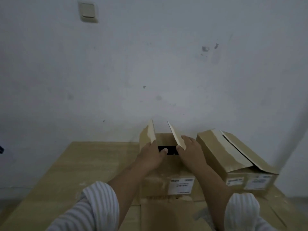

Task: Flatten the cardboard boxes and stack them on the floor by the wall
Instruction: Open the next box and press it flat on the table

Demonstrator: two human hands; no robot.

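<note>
Opening the middle cardboard box (166, 179): left hand (150, 157) and right hand (191, 152) each grip one top flap, fingers closed over the flap edges, parting them upward. Dark gap shows between the flaps. Box sits on a pale wood-grain surface (93, 164), hard against the wall (150, 64).

Step judged: early, box still full-shaped, nothing flattened yet. Next move likely calls for folding flaps fully out, then freeing the bottom seam so the walls can collapse; tape may resist.

Materials: plain brown corrugated board, matte, flaps stiff and straight-edged; white printed label (181, 185) on near face, text unreadable. Second box (236, 157) just right, long and narrow, its flaps loosely ajar. Flat cardboard sheet (166, 215) underlies near edge. Wall scuffed, off-white; light switch (88, 12) upper left.
</note>
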